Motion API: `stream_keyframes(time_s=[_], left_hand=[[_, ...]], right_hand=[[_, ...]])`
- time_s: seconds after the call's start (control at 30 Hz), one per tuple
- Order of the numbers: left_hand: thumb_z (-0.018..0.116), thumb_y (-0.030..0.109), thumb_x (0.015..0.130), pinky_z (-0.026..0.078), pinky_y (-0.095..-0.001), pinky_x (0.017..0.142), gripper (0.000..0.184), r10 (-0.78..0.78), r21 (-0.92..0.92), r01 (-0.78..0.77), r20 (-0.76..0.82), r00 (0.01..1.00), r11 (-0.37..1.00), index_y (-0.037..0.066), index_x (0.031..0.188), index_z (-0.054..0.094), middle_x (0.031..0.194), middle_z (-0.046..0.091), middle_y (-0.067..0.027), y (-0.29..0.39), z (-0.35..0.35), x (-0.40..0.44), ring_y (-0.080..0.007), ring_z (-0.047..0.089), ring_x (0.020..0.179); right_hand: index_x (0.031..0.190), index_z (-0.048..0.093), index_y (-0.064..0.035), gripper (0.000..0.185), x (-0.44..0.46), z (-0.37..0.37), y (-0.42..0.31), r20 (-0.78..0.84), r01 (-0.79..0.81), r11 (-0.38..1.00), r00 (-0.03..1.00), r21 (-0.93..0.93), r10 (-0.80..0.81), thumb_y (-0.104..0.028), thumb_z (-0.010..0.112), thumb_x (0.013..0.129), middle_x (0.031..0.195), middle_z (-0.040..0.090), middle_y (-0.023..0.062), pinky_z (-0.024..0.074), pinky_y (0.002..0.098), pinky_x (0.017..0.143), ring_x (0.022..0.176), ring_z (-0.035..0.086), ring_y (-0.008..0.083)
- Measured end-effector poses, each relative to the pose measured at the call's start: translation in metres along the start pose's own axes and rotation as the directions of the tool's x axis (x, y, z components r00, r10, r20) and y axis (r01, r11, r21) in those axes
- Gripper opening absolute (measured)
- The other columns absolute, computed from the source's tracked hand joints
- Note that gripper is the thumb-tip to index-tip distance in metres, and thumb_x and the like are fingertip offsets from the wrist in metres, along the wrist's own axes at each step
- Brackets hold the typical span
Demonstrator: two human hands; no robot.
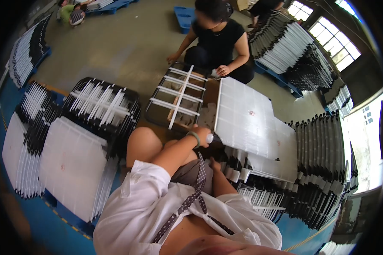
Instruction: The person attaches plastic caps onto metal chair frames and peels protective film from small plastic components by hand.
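My left hand, with a bracelet at its wrist, is closed at the near edge of an open cardboard box. At its fingers shows a small whitish round piece, too blurred to name. Just beyond, a black-rimmed frame with white crossbars leans tilted over the box. Loose pale pieces lie inside that box. My right hand is lower, near my knee and the dark frame ends below a white panel; its fingers are mostly hidden.
A co-worker in black crouches opposite, with one hand by the crossbar frame and the other near the box. Stacked frames and white panels stand on my left. More stacks rise on my right. A blue pallet lies behind.
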State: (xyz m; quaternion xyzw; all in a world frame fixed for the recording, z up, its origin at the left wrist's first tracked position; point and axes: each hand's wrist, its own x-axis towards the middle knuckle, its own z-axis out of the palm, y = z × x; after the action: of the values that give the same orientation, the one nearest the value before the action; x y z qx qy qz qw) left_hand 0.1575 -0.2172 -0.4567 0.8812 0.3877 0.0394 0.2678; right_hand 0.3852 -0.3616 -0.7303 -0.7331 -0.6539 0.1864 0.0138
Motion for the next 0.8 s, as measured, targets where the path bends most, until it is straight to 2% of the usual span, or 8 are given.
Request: stream_keyframes(time_s=[0.03,0.07,0.13,0.23,0.33,0.43,0.6,0.8], left_hand=[[0.073,0.034,0.057,0.036,-0.0388,0.087,0.04,-0.011,0.004,0.011,0.011,1.0,1.0,0.016,0.092,0.063,0.093,0.066,-0.0077,-0.003,0.005,0.004,-0.0252,0.061,0.09],[0.072,0.031,0.058,0.036,-0.0386,0.087,0.037,-0.023,0.009,0.023,0.024,0.999,1.0,0.017,0.091,0.063,0.093,0.066,-0.0074,-0.005,0.011,0.009,-0.0247,0.061,0.09],[0.071,0.028,0.06,0.037,-0.0387,0.087,0.035,-0.015,0.029,0.014,0.036,0.999,0.999,0.018,0.092,0.063,0.093,0.066,-0.0072,-0.002,0.012,0.011,-0.0242,0.061,0.091],[0.07,0.024,0.061,0.039,-0.0387,0.086,0.034,0.011,0.03,-0.013,0.055,0.998,0.999,0.019,0.094,0.062,0.094,0.066,-0.007,-0.001,0.014,0.011,-0.0241,0.061,0.092],[0.069,0.014,0.062,0.045,-0.0395,0.082,0.037,0.024,-0.01,-0.024,0.074,0.997,1.0,0.018,0.098,0.061,0.094,0.065,-0.01,-0.01,0.025,0.015,-0.0286,0.06,0.094],[0.067,0.004,0.063,0.047,-0.04,0.081,0.038,0.011,-0.073,-0.004,0.102,0.995,0.997,0.014,0.099,0.06,0.096,0.063,-0.0145,-0.011,0.031,0.017,-0.034,0.058,0.095],[0.067,0.004,0.063,0.046,-0.0394,0.085,0.044,0.033,-0.052,-0.025,0.159,0.987,0.998,0.011,0.105,0.058,0.105,0.061,-0.0154,-0.012,0.032,0.022,-0.0325,0.056,0.101],[0.068,0.007,0.061,0.046,-0.0399,0.083,0.047,0.03,-0.067,-0.018,0.182,0.983,0.998,0.011,0.107,0.058,0.106,0.06,-0.0152,-0.01,0.026,0.021,-0.0322,0.057,0.102]], right_hand=[[0.108,0.057,0.0009,0.051,0.001,-0.002,-0.009,0.118,-0.39,0.683,0.905,0.617,0.41,-0.037,0.064,0.075,0.087,0.062,0.0147,0.0489,0.0378,0.062,0.074,0.061,0.0253],[0.102,0.061,0.0028,0.052,0.002,-0.002,-0.022,0.444,-0.499,-0.068,0.69,0.864,0.572,-0.043,0.063,0.078,0.089,0.061,0.0115,0.0492,0.0365,0.064,0.075,0.059,0.0201],[0.104,0.062,0.0018,0.051,0.008,0.004,-0.022,0.59,-0.473,-0.356,0.693,0.806,0.414,-0.043,0.062,0.079,0.094,0.062,0.0121,0.0485,0.0362,0.07,0.083,0.058,0.0198],[0.11,0.061,-0.0035,0.049,0.009,-0.001,-0.032,0.448,-0.598,0.15,0.722,0.787,0.527,-0.045,0.049,0.086,0.101,0.059,0.0117,0.0416,0.0345,0.086,0.092,0.054,0.0231],[0.107,0.063,-0.0003,0.053,0.054,0.117,0.026,0.423,-0.49,0.064,0.804,0.869,0.418,-0.045,0.062,0.078,0.104,0.062,0.0124,0.0438,0.0336,0.083,0.093,0.058,0.0206],[0.109,0.061,0.0015,0.056,0.019,0.017,-0.018,0.335,-0.54,0.534,0.835,0.65,0.436,-0.045,0.061,0.078,0.107,0.061,0.0129,0.0436,0.0334,0.084,0.096,0.057,0.0204],[0.111,0.059,0.0029,0.056,0.021,0.036,0.0,0.438,-0.458,-0.047,0.806,0.887,0.398,-0.043,0.062,0.079,0.108,0.06,0.0147,0.0466,0.0338,0.079,0.093,0.058,0.0211],[0.117,0.054,-0.0003,0.052,0.014,0.012,-0.009,0.674,-0.585,-0.343,0.684,0.735,0.279,-0.038,0.059,0.083,0.108,0.057,0.014,0.0483,0.0376,0.078,0.09,0.058,0.0251]])
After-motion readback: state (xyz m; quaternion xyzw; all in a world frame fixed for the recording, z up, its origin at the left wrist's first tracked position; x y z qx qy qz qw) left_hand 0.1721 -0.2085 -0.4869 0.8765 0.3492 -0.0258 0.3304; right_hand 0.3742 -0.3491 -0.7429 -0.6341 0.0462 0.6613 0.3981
